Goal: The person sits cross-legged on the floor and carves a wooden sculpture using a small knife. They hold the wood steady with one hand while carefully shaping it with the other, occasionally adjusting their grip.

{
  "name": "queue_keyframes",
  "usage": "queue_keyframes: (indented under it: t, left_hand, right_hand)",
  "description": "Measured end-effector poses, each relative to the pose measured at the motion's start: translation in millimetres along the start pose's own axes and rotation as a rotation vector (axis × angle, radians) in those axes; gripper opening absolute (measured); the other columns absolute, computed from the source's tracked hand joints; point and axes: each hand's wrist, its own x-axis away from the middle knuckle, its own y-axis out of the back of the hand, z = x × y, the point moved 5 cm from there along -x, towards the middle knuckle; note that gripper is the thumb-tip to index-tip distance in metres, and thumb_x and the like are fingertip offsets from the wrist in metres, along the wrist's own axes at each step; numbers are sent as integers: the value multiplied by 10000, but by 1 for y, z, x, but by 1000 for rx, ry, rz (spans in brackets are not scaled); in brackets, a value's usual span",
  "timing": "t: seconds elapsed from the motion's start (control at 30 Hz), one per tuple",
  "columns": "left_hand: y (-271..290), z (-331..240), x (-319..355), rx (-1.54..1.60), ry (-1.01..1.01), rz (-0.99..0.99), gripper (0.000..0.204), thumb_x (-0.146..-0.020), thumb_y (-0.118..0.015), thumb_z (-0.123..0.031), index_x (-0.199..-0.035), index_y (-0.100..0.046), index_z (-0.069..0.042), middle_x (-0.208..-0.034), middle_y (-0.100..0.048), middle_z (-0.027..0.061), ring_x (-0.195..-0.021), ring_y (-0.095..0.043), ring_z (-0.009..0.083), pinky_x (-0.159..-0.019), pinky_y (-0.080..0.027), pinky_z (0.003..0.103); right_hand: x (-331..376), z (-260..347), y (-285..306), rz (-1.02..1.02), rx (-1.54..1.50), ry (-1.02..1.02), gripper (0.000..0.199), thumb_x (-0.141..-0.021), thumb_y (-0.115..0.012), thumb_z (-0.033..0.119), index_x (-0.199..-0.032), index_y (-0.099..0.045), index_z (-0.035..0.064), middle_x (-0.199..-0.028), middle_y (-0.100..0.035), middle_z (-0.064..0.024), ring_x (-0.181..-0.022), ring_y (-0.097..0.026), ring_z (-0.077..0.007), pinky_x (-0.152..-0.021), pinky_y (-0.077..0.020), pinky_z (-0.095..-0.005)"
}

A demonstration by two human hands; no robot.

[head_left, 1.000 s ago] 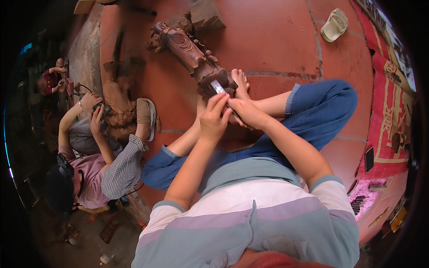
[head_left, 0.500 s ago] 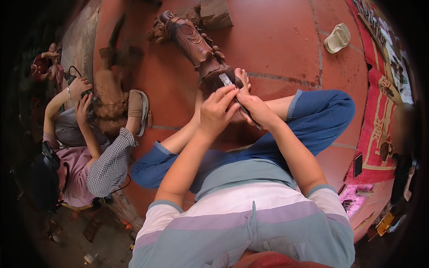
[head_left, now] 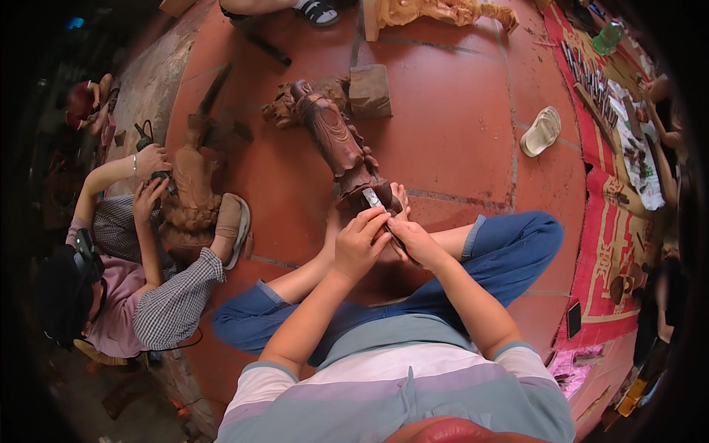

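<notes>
A dark reddish-brown wooden statue [head_left: 329,136] of a robed figure lies on the floor in front of me, its base toward my bare feet. My right hand [head_left: 415,242] is wrapped round the dark handle of a slim chisel-like tool [head_left: 371,198]. Its flat, pale, shiny end rests at the statue's base. My left hand [head_left: 360,242] is closed in a pinch at the front of the tool, beside the right fingers. The fingers partly cover the tool, so its exact kind is hard to tell.
A wood block [head_left: 369,91] props the statue's far end. Left, a co-worker [head_left: 122,288] holds a power tool against another statue [head_left: 193,184]. A sandal [head_left: 541,131], a red mat [head_left: 602,244] with several carving tools, and a phone [head_left: 574,320] lie right. A lighter carving [head_left: 436,10] is far ahead.
The view has tilted forward, so the scene sits lower and more of the far floor shows. Both my hands stay on the chisel-like tool at the statue's base.
</notes>
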Motion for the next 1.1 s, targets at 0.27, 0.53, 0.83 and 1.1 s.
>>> queue_keyframes:
  t: [0.27, 0.53, 0.83, 1.1]
  left_hand:
    - [-15, 16, 39, 8, -31, 25, 411, -694, -705, -16, -1097, -657, -78, -1169, -628, 94, -1030, -605, 289, -891, -509, 372]
    - [-7, 27, 32, 114, -188, 29, 465, -690, -721, -24, -1145, -622, -19, -1183, -604, 145, -1165, -555, 354, -980, -477, 419]
    - [-3, 38, 15, 48, -178, -16, 430, -754, -637, 18, -1183, -593, 11, -1234, -571, 183, -1212, -525, 366, -1009, -454, 426]
    - [-12, 48, 43, 84, -230, 54, 425, -741, -650, 27, -1163, -599, 10, -1207, -587, 171, -1189, -547, 354, -985, -476, 406]
  right_hand:
    - [5, -37, -14, -140, 287, 29, 366, -1021, -352, 312, -979, -559, 12, -558, -558, -54, -405, -507, -150, -377, -387, -266]
    - [6, -36, -25, -188, 331, 42, 314, -1004, -411, 272, -960, -565, 2, -587, -578, -71, -443, -543, -153, -443, -426, -275]
    - [-16, -17, -37, -174, 230, 183, 263, -1025, -384, 232, -1100, -502, 9, -593, -546, -47, -430, -533, -136, -416, -429, -253]
    - [5, -23, -52, -184, 315, -73, 307, -1015, -348, 256, -1142, -486, 13, -596, -579, -95, -426, -545, -182, -430, -444, -301]
